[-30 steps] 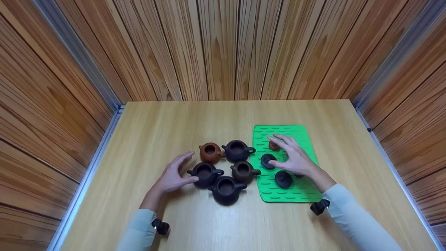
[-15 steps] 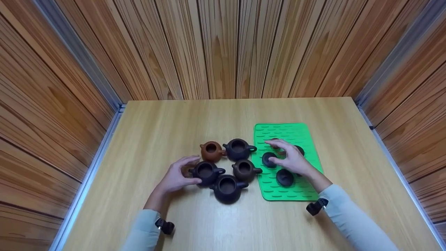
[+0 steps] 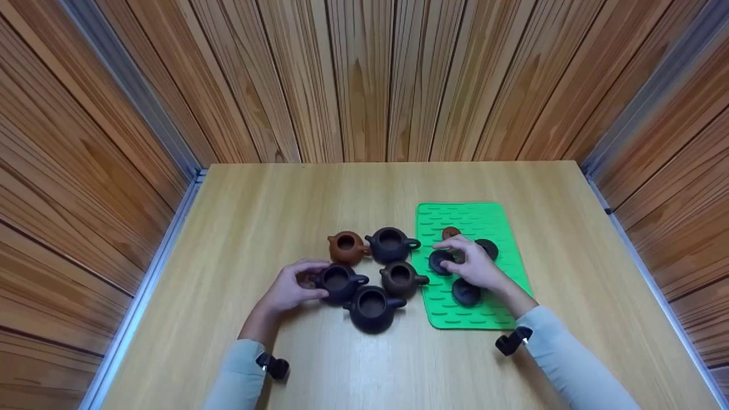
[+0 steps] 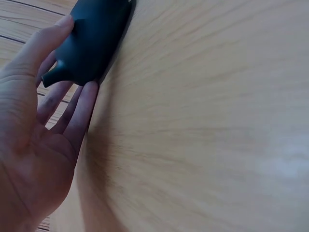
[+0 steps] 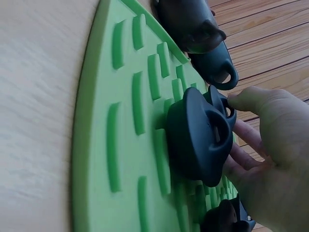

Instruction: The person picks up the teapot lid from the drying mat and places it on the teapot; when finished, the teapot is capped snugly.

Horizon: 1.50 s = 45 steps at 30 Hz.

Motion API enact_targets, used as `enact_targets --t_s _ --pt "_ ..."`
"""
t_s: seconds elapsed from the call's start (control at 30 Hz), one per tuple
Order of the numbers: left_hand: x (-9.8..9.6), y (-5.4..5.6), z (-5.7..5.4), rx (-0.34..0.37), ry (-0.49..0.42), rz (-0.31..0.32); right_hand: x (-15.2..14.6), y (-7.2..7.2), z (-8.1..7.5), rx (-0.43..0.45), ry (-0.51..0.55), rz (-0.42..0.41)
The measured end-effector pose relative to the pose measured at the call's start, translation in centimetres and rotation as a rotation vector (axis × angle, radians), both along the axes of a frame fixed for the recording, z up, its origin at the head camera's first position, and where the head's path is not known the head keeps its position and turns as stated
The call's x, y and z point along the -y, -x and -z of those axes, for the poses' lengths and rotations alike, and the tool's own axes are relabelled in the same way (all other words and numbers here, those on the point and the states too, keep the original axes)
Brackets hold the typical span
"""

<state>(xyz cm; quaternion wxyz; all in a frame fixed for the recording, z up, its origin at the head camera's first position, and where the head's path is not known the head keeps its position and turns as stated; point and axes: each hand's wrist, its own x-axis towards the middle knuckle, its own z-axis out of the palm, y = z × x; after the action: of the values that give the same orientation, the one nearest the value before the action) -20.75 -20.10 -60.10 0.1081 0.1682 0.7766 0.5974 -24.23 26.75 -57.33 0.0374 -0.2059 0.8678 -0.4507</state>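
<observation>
My left hand point(image 3: 287, 288) grips the spout side of a dark, lidless teapot point(image 3: 343, 293). In the left wrist view the thumb lies on its upper body, with fingers along its lower side near the spout point(image 4: 57, 75). Over on the green mat point(image 3: 472, 320), my right hand point(image 3: 481, 266) pinches a dark teapot lid point(image 3: 438, 262) between thumb and fingers. The right wrist view shows the thumb at that lid's looped knob point(image 5: 231, 105), partly hidden behind a nearer dark lid point(image 5: 186, 140).
Beside the held teapot stand a reddish-brown teapot point(image 3: 342, 257), two dark teapots, one at the back point(image 3: 389, 255) and one in front point(image 3: 371, 324), and a brown teapot point(image 3: 398, 291). A reddish lid point(image 3: 450, 232) and another dark lid point(image 3: 488, 248) lie on the mat.
The left hand has moved right and closed around the teapot's spout side. The right hand has drawn back slightly, its fingers coming together on the dark lid.
</observation>
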Motion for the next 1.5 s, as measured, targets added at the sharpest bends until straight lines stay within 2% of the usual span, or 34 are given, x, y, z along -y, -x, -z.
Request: enact_targets --t_s 0.2,0.53,0.77,1.23,1.5 --pt "0.1 0.2 0.0 0.034 -0.025 0.001 -0.2 0.3 0.1 0.058 0.012 0.007" --pt "0.2 0.3 0.0 0.057 -0.024 0.008 -0.3 0.5 0.1 0.077 0.007 0.016" --pt "0.3 0.3 0.1 0.052 -0.035 0.024 -0.1 0.4 0.3 0.071 0.016 0.021" --pt "0.1 0.4 0.1 0.06 -0.027 0.016 -0.4 0.7 0.2 0.039 0.023 0.001" --pt "0.3 0.4 0.1 0.045 -0.004 0.013 0.1 0.8 -0.8 0.025 0.011 0.006"
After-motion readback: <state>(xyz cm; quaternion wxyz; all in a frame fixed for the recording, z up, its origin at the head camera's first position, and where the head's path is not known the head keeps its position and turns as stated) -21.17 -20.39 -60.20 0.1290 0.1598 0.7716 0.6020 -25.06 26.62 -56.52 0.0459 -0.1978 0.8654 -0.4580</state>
